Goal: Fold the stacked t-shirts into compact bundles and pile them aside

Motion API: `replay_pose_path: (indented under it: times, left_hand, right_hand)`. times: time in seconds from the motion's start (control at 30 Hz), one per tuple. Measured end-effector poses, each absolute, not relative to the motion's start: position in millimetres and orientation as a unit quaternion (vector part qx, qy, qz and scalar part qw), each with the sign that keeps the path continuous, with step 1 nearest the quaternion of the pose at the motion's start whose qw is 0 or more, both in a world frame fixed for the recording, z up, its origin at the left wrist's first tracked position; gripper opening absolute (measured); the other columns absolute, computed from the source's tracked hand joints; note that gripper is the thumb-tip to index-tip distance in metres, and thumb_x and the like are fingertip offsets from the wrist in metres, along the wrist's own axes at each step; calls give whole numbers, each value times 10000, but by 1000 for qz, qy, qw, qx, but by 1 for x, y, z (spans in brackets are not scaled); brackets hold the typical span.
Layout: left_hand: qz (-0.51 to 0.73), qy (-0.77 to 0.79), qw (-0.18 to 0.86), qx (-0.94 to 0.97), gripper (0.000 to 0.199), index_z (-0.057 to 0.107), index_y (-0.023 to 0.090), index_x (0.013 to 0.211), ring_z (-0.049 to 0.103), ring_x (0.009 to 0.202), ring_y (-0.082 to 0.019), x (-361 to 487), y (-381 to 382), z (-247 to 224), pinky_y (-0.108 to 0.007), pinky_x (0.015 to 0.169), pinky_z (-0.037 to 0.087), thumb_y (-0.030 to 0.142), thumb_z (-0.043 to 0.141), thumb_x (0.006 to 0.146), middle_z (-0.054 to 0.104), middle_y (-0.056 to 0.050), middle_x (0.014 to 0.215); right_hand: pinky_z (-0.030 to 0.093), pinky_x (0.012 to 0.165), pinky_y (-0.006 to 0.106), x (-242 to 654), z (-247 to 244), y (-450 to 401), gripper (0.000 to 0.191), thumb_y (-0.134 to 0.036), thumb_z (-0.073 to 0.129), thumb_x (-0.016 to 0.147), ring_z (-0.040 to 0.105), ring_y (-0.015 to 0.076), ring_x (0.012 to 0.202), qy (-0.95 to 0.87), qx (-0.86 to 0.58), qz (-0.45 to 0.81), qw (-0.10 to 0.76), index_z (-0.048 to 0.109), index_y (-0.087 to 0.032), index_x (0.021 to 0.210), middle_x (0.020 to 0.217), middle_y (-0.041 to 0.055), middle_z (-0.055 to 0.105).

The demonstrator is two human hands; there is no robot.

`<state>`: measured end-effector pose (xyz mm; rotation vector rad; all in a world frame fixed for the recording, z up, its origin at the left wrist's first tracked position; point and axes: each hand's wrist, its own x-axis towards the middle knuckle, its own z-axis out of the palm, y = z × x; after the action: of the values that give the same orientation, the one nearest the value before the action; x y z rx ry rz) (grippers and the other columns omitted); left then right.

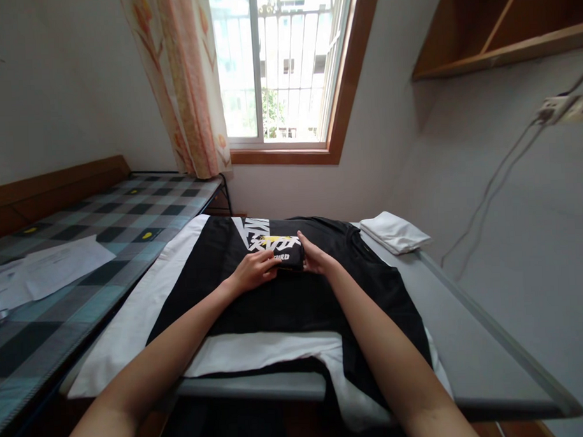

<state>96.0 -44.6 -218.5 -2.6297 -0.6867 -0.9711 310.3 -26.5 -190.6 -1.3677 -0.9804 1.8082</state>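
Observation:
A small black folded T-shirt [289, 257], compact as a packet with white lettering and some yellow print, is between my two hands. My left hand [255, 269] lies at its left front side, fingers bent onto it. At the right end my right hand [316, 256] grips it, with the thumb up along the edge. Beneath them a larger black T-shirt [275, 308] with a white print is spread flat, its collar toward the right. White cloth [262, 350] shows under this shirt along the front and left. The underside of the folded shirt is hidden.
A folded white cloth [392, 232] lies at the table's back right. The grey table [487, 352] reaches the right wall. On the left is a bed with a checked mat [104, 215] and papers [66, 261]. Cables [486, 192] hang from a wall socket.

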Motion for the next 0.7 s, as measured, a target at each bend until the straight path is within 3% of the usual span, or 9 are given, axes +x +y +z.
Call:
replay_pose_path:
  times: [0.1,0.2,0.3,0.53,0.7]
  left_hand:
    - [-339,-208,77,-914,182,677,195,1002,611,722,-128,98,-50,-217,-236,645,505,232,546,881,639,-40,868]
    - [-403,-269,-38,-874,220,685,175,962,580,641,-104,95,-51,-214,-232,626,502,288,501,919,627,-34,827]
    - [-460,-367,-144,-796,340,695,159,877,568,597,-105,85,-42,-214,-233,574,494,360,431,948,618,-40,797]
    - [-429,-442,-309,-725,380,675,145,777,575,472,-107,81,-22,-222,-210,466,443,475,510,868,601,-6,630]
    - [-428,-446,-340,-709,390,684,138,767,582,448,-111,84,-22,-222,-214,462,438,487,528,841,606,-4,610]
  right_hand:
    - [528,514,196,312,-198,-26,193,-330,562,941,639,106,593,-379,-536,668,351,604,-178,1052,850,36,709]
    - [532,547,191,318,-200,-25,243,-152,668,836,643,105,639,-416,-544,634,359,599,-195,1064,909,30,705]
    - [520,538,189,335,-189,-26,288,-119,676,794,641,118,664,-459,-565,593,344,607,-194,1064,908,33,701]
    - [458,454,185,438,-126,-31,178,-10,580,743,545,104,497,-487,-674,457,316,627,-120,874,611,0,598]
    - [516,606,303,500,-85,-18,140,16,500,809,620,134,604,-459,-746,339,345,634,-22,793,718,121,655]
